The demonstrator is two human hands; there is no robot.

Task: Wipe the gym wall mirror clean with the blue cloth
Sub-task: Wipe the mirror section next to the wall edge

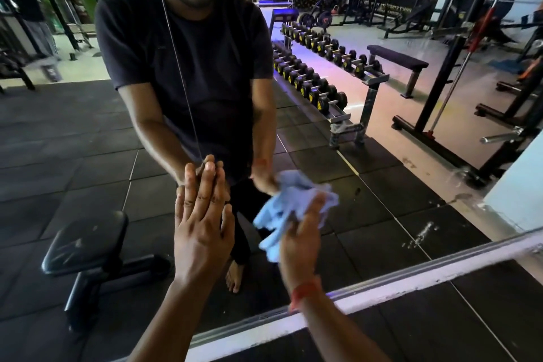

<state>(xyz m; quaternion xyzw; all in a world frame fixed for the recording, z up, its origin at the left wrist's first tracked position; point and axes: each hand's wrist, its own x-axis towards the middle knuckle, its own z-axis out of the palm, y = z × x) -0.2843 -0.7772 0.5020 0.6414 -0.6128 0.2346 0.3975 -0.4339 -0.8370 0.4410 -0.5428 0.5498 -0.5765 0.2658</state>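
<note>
— Head view, nearest first: what were the hands doing?

— Left hand (202,214) was flat against the mirror (382,185), fingers straight and together, gripping nothing; its fingertips met their own reflection on the glass. Right hand (299,239) had its fingers curled round the blue cloth (293,203), which was bunched up and pressed to the glass just right of the left hand. A red thread band (304,292) sat on that wrist.

— And the mirror's edges?

— Its bottom edge ran in a metal frame strip (411,272) with a white ledge (367,301) under it, slanting up to the right, below both hands. A thin vertical seam (179,67) between panes came down to about the left fingertips. Off right, the glass stopped at a white wall (517,191).

— Marks on it?

— White smears and drip spots (423,232) low on the right, near the frame, well apart from the cloth.

— Room to move?

— On the near side, black rubber floor tiles (484,317) lay bare right of the arms. Farther off, in the reflection, a black padded bench (85,244) stood left of the person, a dumbbell rack (317,82) ran back on the right, a flat bench (396,57) beyond it, and a black steel rack frame (440,91) at far right.
</note>
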